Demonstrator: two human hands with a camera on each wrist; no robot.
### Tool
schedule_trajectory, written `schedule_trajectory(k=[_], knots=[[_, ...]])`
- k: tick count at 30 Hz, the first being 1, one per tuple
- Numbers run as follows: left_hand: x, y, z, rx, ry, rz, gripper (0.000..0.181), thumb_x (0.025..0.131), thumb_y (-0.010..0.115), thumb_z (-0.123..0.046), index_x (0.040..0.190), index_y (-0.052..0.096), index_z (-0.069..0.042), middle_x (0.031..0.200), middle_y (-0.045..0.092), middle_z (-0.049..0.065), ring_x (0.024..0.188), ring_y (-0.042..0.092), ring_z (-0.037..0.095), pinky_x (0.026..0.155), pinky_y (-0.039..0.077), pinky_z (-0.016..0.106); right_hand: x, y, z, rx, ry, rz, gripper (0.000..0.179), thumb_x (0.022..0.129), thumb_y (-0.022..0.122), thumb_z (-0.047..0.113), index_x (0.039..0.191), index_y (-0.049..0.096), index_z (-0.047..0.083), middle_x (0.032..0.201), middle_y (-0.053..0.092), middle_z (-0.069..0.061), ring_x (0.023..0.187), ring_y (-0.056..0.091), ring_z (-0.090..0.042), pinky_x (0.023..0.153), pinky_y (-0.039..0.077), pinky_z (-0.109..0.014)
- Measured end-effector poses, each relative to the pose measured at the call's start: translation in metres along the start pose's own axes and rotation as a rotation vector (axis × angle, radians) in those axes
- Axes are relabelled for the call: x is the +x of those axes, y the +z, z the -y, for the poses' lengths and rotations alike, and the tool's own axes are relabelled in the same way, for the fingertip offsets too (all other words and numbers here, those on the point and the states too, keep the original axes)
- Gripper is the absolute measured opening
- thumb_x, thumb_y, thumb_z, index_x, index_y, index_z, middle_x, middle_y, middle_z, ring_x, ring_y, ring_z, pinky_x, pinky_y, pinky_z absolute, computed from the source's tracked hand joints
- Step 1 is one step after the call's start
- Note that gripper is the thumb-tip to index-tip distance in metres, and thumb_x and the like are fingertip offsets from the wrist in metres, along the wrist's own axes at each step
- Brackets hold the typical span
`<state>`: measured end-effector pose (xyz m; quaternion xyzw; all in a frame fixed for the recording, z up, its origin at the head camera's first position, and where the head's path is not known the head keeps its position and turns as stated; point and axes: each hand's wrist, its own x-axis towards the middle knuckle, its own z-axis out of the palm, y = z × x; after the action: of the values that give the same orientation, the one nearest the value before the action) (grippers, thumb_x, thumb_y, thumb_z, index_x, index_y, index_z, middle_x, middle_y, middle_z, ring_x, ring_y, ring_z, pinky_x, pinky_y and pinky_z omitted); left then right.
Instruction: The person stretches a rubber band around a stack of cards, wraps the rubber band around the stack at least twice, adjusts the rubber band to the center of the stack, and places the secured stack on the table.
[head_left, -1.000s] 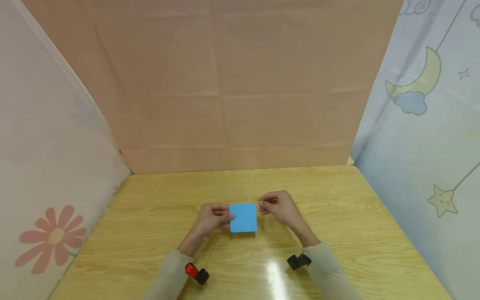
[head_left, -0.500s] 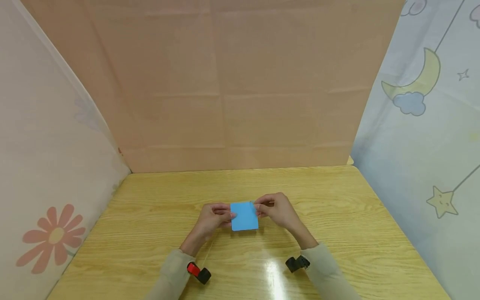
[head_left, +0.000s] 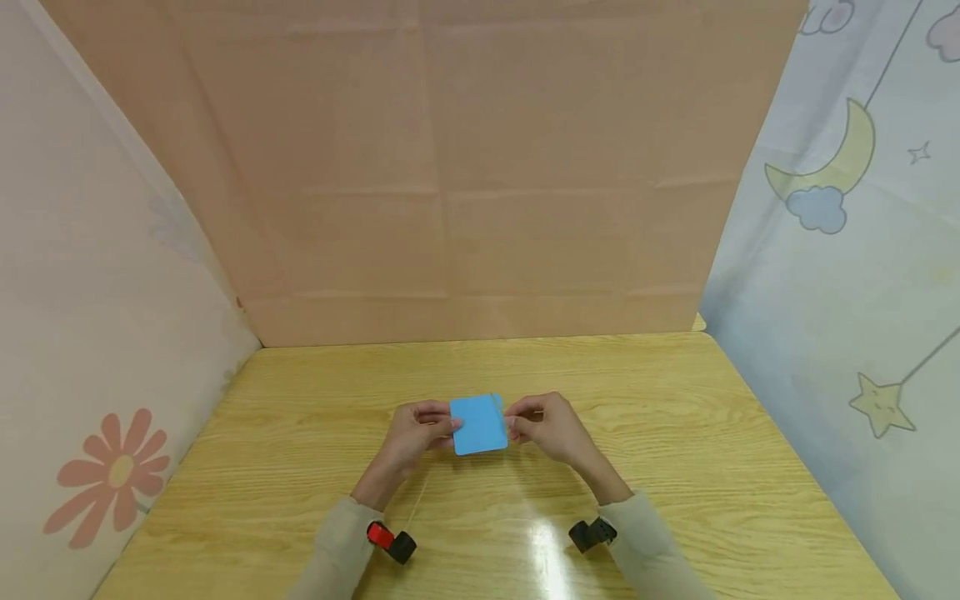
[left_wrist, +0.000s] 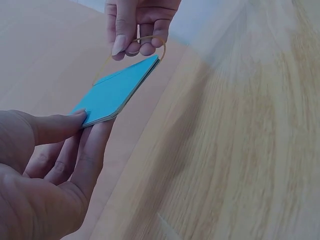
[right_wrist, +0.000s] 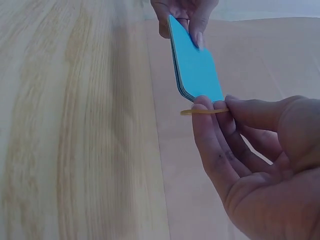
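Observation:
A thin stack of light blue square cards point(head_left: 478, 425) with rounded corners is held above the table. My left hand point(head_left: 408, 435) pinches its left edge, thumb on top and fingers beneath. At the opposite edge, my right hand point(head_left: 555, 429) pinches a thin yellow rubber band point(right_wrist: 187, 112) between thumb and fingers. In the left wrist view the stretched band point(left_wrist: 164, 48) loops out past the far end of the stack, and part of it crosses the top card near one corner. How it runs underneath is hidden.
The wooden table point(head_left: 637, 383) spreads around both hands. A pinkish-tan cloth point(head_left: 450, 208) hangs along its back edge. Patterned light cloths stand at the left point(head_left: 112, 333) and right point(head_left: 825, 292). Each wrist wears a strap with a small black camera point(head_left: 403, 547).
My right hand has come in to the stack's right edge and then drawn slightly down, with the band now across the corner. The stack has tilted and shifted slightly left and up.

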<state>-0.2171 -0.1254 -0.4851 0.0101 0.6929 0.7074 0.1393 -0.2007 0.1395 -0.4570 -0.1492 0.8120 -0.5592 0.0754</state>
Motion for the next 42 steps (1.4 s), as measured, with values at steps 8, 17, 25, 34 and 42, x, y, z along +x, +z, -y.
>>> schedule_trajectory(k=[8,17,25,34,42], knots=[[0.003,-0.001,0.000,-0.002,-0.010,-0.027,0.032,0.095,0.075,0.000,0.123,0.065,0.009,0.093,0.069,0.004,0.081,0.072,0.014,0.079,0.068,0.035,0.001,0.005,-0.003,-0.013,0.014,0.017,0.015,0.103,0.067,0.009,0.107,0.077,-0.002,0.090,0.076,-0.017,0.085,0.075,-0.040,0.076,0.067,-0.047],[0.008,0.003,0.002,-0.028,0.005,-0.037,0.032,0.095,0.075,0.000,0.124,0.065,0.009,0.094,0.069,0.005,0.081,0.072,0.014,0.076,0.067,0.031,-0.001,0.008,-0.005,-0.052,-0.010,0.029,0.015,0.103,0.068,0.012,0.104,0.077,0.000,0.089,0.074,-0.024,0.080,0.071,-0.036,0.073,0.064,-0.049],[0.014,0.007,0.002,-0.044,0.025,-0.061,0.024,0.095,0.074,0.001,0.117,0.067,0.005,0.092,0.069,0.004,0.079,0.071,0.015,0.072,0.067,0.030,-0.005,0.008,-0.004,-0.068,-0.017,0.057,0.022,0.104,0.067,0.017,0.104,0.078,-0.002,0.090,0.075,-0.023,0.081,0.072,-0.039,0.073,0.065,-0.047],[0.021,0.006,-0.007,-0.080,0.042,-0.095,0.023,0.094,0.075,0.001,0.116,0.067,0.006,0.087,0.070,0.002,0.075,0.070,0.016,0.077,0.067,0.036,-0.008,0.010,-0.009,0.006,-0.039,0.038,0.028,0.102,0.071,0.023,0.109,0.077,-0.003,0.097,0.075,-0.027,0.082,0.074,-0.036,0.077,0.065,-0.048],[0.023,0.009,-0.011,-0.111,0.036,-0.112,0.022,0.094,0.074,0.003,0.115,0.067,0.007,0.085,0.070,0.002,0.074,0.071,0.014,0.071,0.066,0.029,-0.012,0.010,-0.015,0.039,-0.059,0.050,0.029,0.103,0.071,0.024,0.112,0.076,-0.003,0.100,0.074,-0.028,0.085,0.075,-0.035,0.081,0.066,-0.048]])
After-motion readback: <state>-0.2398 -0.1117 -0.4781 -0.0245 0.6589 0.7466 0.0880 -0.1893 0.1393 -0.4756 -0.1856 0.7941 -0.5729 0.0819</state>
